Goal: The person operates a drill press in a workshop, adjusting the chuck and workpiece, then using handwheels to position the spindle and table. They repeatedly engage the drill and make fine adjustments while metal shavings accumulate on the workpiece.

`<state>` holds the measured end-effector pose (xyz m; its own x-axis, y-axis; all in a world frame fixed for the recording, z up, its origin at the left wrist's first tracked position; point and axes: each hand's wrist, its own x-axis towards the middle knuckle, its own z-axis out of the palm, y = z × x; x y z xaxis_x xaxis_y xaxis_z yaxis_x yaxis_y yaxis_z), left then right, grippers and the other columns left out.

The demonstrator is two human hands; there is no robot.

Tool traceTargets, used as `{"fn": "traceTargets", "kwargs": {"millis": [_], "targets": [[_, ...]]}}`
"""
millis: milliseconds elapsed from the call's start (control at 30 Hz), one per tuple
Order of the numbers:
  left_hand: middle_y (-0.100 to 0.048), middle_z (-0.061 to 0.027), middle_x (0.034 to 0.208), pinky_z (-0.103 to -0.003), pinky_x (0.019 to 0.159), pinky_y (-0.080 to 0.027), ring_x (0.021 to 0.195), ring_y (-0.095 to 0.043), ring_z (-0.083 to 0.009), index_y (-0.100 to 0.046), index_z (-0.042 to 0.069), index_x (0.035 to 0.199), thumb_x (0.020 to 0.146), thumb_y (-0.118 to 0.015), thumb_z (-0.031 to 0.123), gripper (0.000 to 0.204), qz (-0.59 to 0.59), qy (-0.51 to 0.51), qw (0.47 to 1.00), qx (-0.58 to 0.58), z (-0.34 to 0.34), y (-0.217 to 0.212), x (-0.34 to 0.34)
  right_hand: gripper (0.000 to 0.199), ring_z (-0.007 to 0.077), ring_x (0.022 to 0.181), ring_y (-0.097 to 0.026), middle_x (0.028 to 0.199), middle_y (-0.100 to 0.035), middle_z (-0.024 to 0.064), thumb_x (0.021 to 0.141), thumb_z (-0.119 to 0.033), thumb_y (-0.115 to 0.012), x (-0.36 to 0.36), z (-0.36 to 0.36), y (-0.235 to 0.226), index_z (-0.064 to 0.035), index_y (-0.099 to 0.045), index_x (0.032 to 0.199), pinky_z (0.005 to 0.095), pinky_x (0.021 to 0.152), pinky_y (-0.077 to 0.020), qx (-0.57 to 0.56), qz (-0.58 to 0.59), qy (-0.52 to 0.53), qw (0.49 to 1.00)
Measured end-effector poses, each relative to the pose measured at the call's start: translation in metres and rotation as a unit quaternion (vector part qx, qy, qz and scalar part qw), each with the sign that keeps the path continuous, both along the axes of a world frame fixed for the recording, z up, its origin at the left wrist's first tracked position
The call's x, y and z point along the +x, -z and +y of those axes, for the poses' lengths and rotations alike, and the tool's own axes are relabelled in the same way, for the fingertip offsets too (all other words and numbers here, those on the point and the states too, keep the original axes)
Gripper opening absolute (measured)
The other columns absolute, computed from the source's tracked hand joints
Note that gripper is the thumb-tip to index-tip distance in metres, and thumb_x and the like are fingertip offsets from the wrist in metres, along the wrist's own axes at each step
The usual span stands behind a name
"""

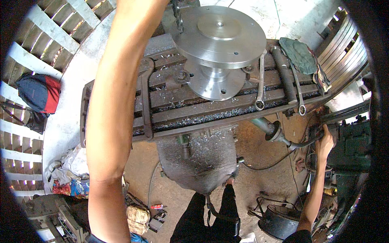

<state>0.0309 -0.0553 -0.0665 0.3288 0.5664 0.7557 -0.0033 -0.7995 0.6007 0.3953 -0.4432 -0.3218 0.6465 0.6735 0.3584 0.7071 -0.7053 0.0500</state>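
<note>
My left forearm [115, 93] reaches up past the top edge, so its hand is out of view. At the right, my right hand [326, 142] is closed at the outer end of a dark curved crank handle [302, 144], its fingers partly hidden. A shiny flanged metal disc [221, 34] stands on the slotted machine table [194, 115], its lower flange [216, 89] resting there. Beside the disc's left rim hangs a twist drill bit [178, 18]; I cannot tell whether they touch. Metal shavings lie in the table slots.
Wrenches [261, 81], a dark bar [283, 75] and a green cloth [299, 56] lie on the table's right part. A flat iron bar [146, 101] crosses its left part. Green machinery [352, 141] stands right; a black pot-like container [279, 222] sits below. A backpack [38, 93] is at left.
</note>
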Motion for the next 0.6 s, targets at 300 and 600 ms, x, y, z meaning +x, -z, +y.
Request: {"fn": "traceTargets", "kwargs": {"millis": [300, 600], "targets": [[-0.061, -0.0117, 0.092, -0.031, 0.083, -0.046, 0.088, -0.058, -0.0181, -0.058, -0.003, 0.104, 0.077, -0.071, 0.029, 0.043, 0.024, 0.171, 0.985, 0.009, 0.020, -0.007, -0.013, 0.063, 0.0381, 0.101, -0.060, 0.111, -0.063, 0.0211, 0.061, 0.009, -0.063, 0.001, 0.000, 0.003, 0.0000, -0.056, 0.123, 0.0415, 0.086, -0.0483, 0.022, 0.040, 0.015, 0.999], [-0.061, -0.0046, 0.073, -0.027, 0.061, -0.046, 0.065, -0.058, -0.0130, -0.061, 0.003, 0.078, 0.074, -0.066, 0.012, 0.010, -0.055, 0.111, 0.992, 0.012, 0.032, 0.000, 0.007, 0.074, 0.0393, 0.102, -0.058, 0.115, -0.061, 0.0210, 0.055, 0.011, -0.069, 0.008, -0.007, 0.010, -0.0012, -0.053, 0.126, 0.0419, 0.087, -0.0475, 0.020, 0.023, 0.000, 1.000]]}}
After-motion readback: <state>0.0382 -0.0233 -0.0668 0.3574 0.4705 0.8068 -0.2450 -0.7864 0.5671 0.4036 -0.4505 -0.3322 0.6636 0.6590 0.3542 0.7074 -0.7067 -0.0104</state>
